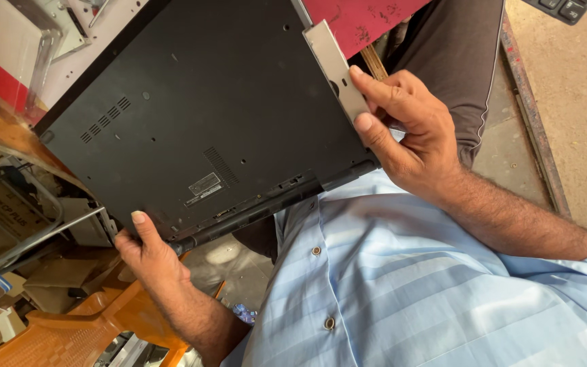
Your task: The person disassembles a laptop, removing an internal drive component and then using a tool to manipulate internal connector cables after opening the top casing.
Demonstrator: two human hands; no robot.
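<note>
Black laptop [191,115] turned underside up, vents and screw holes showing, tilted across the lap over a pale blue striped shirt [402,272]. Gripped at its near corner by the left hand [149,251], thumb pressed on the base. Silver drive tray [338,68] at the side edge, pinched by right hand [405,132].

A red-topped counter [358,20] runs across the far side, with a black laptop [191,109] resting bottom-up on it, its near edge overhanging. At far left, a white metal plate [69,30] lies on the counter.
</note>
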